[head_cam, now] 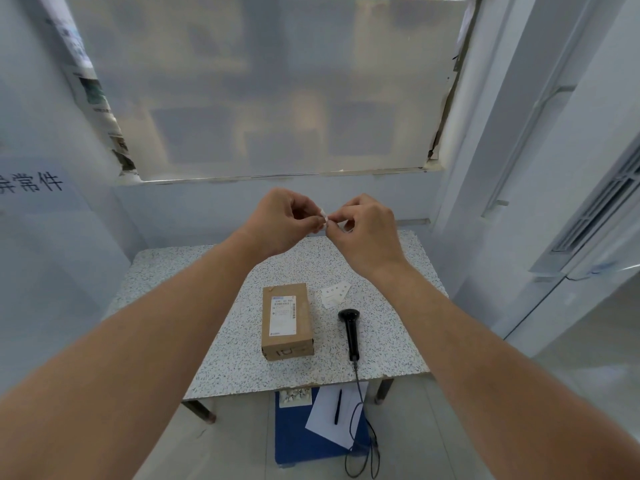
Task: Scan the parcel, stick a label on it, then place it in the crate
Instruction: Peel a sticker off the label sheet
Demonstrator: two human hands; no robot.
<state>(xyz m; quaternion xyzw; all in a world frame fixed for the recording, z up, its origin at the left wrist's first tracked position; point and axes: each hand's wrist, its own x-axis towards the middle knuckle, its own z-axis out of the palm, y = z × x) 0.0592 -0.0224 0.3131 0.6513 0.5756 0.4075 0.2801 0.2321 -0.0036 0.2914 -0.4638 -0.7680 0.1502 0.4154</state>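
Observation:
A brown cardboard parcel [286, 321] with a white shipping label on top lies on the speckled table [173, 289]. A black handheld scanner [350, 332] rests just right of it, its cable hanging off the front edge. Both hands are raised above the table's far side, fingertips together. My left hand [280, 220] and my right hand [363, 230] pinch a small white label [323, 215] between them. Several more white labels [334, 294] lie on the table behind the scanner.
Under the table sits a blue crate [298, 441] with a white sheet of paper [334, 417] and a black pen [337, 407] on it. A frosted window fills the wall ahead. White panels close in on both sides.

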